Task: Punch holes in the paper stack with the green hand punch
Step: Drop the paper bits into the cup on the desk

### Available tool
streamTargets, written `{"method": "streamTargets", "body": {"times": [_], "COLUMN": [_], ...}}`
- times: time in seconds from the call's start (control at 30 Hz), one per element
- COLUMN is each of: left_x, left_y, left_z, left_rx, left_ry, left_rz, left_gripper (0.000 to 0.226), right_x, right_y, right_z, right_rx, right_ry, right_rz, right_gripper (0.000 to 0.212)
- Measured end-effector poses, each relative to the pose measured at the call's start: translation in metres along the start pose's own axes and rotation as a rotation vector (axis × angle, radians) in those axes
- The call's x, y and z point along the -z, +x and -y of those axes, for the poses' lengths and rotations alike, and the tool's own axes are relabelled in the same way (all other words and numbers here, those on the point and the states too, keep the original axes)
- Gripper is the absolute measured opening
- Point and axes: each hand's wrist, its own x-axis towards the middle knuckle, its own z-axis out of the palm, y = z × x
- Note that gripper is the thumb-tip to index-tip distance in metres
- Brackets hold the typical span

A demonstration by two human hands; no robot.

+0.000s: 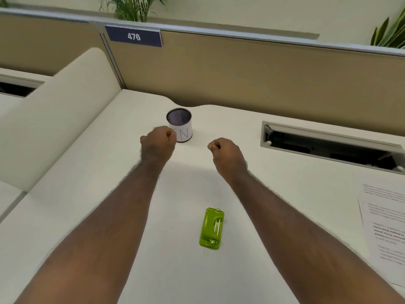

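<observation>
The green hand punch [212, 228] lies flat on the white desk, between my two forearms and close to me. A stack of printed paper [385, 224] rests at the right edge of the view, partly cut off. My left hand [158, 143] is stretched out far beyond the punch, curled into a fist with nothing in it, just left of a cup. My right hand [226, 155] is also held forward as an empty fist, apart from the punch and the paper.
A white mesh-lined pen cup [179, 125] stands at the back of the desk [87, 194]. An open cable tray slot [328, 143] is set into the desk at the right. A tan partition with a "476" sign [134, 36] bounds the far side; a curved divider [54, 106] rises at left.
</observation>
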Motion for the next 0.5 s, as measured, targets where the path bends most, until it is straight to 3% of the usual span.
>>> {"method": "streamTargets", "body": {"times": [0.27, 0.5], "left_x": [-0.014, -0.027], "left_y": [0.056, 0.090], "left_z": [0.003, 0.004], "left_rx": [-0.014, -0.108], "left_ry": [-0.005, 0.218], "left_rz": [-0.039, -0.023], "left_gripper": [0.026, 0.028], "right_x": [-0.032, -0.054], "right_y": [0.070, 0.109], "right_z": [0.043, 0.061], "right_rx": [0.070, 0.090], "right_ry": [-0.061, -0.108], "right_rz": [-0.015, -0.007], "right_gripper": [0.020, 0.019]}}
